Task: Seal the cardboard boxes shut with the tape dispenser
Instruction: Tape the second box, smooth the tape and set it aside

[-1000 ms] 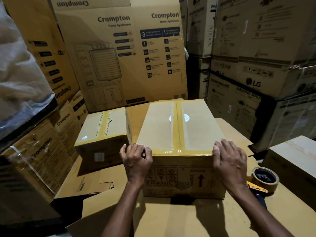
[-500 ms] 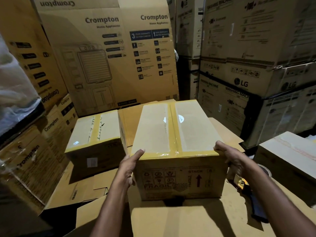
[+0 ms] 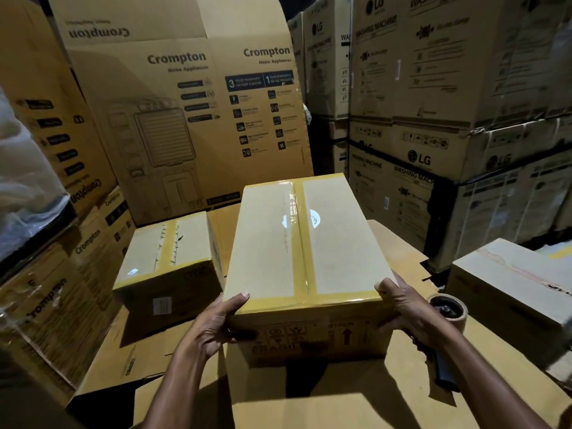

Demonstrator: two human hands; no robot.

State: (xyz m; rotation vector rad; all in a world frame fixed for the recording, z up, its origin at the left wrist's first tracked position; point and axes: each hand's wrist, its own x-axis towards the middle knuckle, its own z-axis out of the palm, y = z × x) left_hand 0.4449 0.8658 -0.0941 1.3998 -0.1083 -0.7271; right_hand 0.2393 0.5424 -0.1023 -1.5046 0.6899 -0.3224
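A: Where the taped box [image 3: 297, 243] sat on the flattened cardboard [image 3: 340, 407], how did the hands meet it?

B: It lay between them, near and central; the left hand [image 3: 216, 323] gripped the near left corner, thumb on the top edge and fingers curled onto the near face; the right hand [image 3: 408, 308] clamped the near right corner the same way, thumb on top.

A: And the tape dispenser [image 3: 448, 311]?

B: It lay on the cardboard just right of the right hand, partly hidden behind that wrist; neither hand touched it.

A: What had changed from a second before?

B: Back then both hands rested on the near top edge, fingers laid over it; half a second before they had slid out to the sides; now they held the corners; the dispenser showed less than it had.

A: How did the box look?

B: Closed; glossy tan tape ran down the centre seam and along the near and far top edges, catching glare; a white round sticker sat under the tape; the near face carried handling marks and a red arrow.

A: Anything beside it?

B: A smaller taped box [image 3: 167, 252] just to the left; tall Crompton cartons [image 3: 185, 119] far behind; LG cartons [image 3: 433, 150] stacked at far right.
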